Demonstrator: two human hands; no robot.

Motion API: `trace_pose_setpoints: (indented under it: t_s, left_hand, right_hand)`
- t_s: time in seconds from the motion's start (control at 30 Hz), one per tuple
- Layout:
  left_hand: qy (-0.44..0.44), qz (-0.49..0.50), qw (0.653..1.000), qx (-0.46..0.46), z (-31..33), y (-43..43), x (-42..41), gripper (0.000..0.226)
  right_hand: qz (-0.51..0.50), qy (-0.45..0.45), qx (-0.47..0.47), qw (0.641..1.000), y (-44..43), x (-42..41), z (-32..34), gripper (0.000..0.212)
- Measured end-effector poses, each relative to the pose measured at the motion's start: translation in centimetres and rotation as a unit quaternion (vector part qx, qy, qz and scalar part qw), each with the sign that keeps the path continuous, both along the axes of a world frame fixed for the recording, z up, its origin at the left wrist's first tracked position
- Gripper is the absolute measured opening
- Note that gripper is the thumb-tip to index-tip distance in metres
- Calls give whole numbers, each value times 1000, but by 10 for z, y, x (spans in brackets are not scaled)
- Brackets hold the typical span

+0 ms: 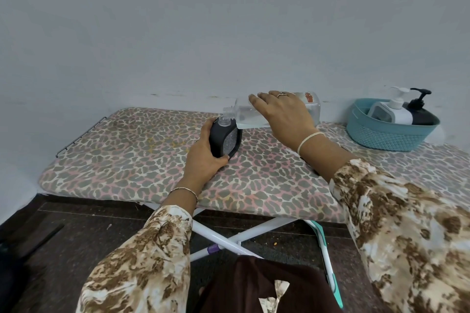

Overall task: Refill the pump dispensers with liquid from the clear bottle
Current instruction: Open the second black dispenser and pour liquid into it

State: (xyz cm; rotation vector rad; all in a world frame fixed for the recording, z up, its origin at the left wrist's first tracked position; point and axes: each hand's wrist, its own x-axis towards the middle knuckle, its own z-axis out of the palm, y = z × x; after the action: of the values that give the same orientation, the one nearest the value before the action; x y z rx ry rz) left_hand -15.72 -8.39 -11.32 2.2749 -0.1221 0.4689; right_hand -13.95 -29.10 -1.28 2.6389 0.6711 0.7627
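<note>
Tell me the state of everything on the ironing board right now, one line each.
Clear bottle: uncapped, tipped over, neck above the dispenser's opening, right hand gripping it.
Black dispenser: pump off, standing, left hand holding it.
White dispenser: pump on, in the basket.
Black pump bottle: pump on, in the basket.

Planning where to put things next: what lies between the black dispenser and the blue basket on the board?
In the head view, the right hand, gripping the tilted clear bottle, crosses that stretch; below it only the patterned cover shows.
</note>
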Motion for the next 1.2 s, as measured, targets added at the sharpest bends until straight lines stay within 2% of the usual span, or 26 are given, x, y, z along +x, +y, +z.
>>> trace_pose_setpoints:
  t_s: [1.2]
  left_hand:
    - [-15,-12,1000,-7,1,0,-2,99]
  right_hand:
    - [9,-13,-5,1000,-1,0,1,66]
